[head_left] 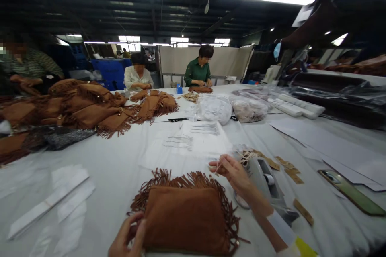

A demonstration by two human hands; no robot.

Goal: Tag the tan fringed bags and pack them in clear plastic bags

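Note:
A brown fringed suede bag [185, 219] lies flat on the white-covered table [114, 176] in front of me. My left hand [129, 235] is at the bag's lower left edge, fingers curled but apart, with nothing seen between them. Above the bag's upper right corner, my right hand [233, 172] pinches a thin light string between thumb and finger. Beside that hand stands a grey tape dispenser [262, 180], with a bundle of pale strings [247, 156] behind it.
Brown bags [87, 106] are heaped at the left. Clear plastic bags [214, 109] lie farther back. Brown tags [303, 211], a green phone [352, 192] and white sheets [334, 148] are at the right. Several people work around the table, one in a green shirt [197, 73].

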